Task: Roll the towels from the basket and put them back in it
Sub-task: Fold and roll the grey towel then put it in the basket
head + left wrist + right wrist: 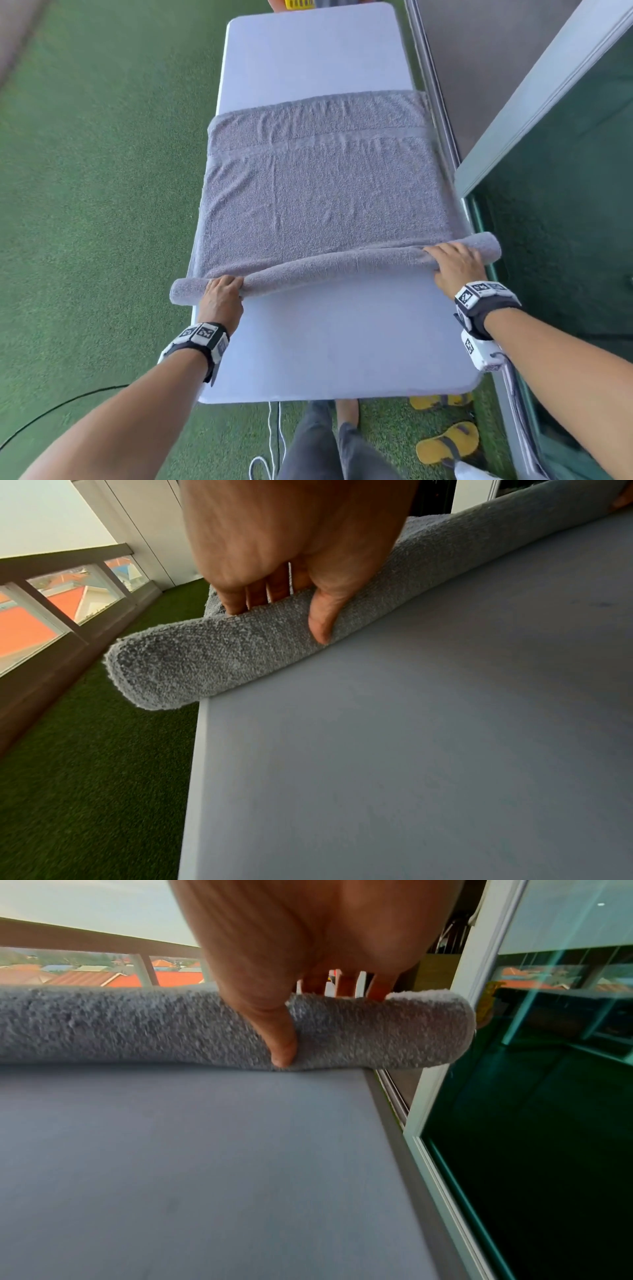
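Note:
A grey towel (322, 192) lies spread across the white table (342, 342), and its near edge is rolled into a thin tube (342, 265). My left hand (222, 291) grips the tube near its left end, fingers curled over the top and thumb on the near side (284, 588). My right hand (455, 263) grips it the same way near the right end (274, 1001). Both ends of the roll (192, 664) (411, 1031) stick out past the table's sides. A bit of the yellow basket (299, 3) shows beyond the table's far end.
A glass sliding door and its frame (548, 171) run close along the table's right side. Green turf (85, 205) covers the floor, with a black cable (68, 404) on it. Yellow sandals (445, 445) lie by my legs. A balcony railing (51, 588) stands to the left.

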Action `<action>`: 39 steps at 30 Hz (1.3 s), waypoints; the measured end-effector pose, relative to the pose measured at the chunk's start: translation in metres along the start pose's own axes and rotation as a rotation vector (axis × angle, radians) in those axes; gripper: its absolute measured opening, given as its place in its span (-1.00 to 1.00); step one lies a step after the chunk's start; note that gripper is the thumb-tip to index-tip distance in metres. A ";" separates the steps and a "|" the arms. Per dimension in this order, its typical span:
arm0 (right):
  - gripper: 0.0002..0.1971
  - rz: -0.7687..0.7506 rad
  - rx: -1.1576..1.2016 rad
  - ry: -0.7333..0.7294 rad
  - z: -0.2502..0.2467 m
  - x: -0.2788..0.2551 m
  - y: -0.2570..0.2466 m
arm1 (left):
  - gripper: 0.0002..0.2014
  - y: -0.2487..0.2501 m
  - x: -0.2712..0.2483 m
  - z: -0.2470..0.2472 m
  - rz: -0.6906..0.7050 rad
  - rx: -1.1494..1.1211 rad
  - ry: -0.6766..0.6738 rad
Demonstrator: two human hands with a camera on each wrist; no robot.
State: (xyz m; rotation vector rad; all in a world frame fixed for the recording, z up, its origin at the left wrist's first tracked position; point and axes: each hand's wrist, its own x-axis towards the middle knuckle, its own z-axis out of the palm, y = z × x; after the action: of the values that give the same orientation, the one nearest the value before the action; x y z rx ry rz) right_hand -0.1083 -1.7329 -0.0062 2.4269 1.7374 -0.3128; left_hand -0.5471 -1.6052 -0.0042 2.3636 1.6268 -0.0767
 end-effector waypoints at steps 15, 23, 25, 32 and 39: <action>-0.40 0.126 0.001 -0.120 0.043 -0.160 -0.029 | -0.58 -0.019 -0.112 0.020 0.140 -0.019 0.088; -0.37 0.185 0.088 -0.106 0.054 -0.212 -0.044 | -0.57 -0.037 -0.169 0.045 0.156 0.000 0.088; -0.32 0.175 0.099 -0.107 0.058 -0.219 -0.044 | -0.59 -0.040 -0.179 0.048 0.146 0.005 0.064; -0.57 0.168 0.051 -0.151 0.043 -0.213 -0.044 | -0.64 -0.041 -0.185 0.048 0.177 -0.017 0.098; -0.41 0.143 0.101 0.040 0.045 -0.210 -0.047 | -0.37 -0.043 -0.167 0.046 0.053 -0.072 0.080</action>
State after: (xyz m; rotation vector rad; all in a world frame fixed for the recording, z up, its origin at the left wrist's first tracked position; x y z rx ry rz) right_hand -0.2220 -1.9207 0.0031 2.6292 1.5880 -0.3452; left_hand -0.6430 -1.7544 -0.0246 2.3817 1.5730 0.0868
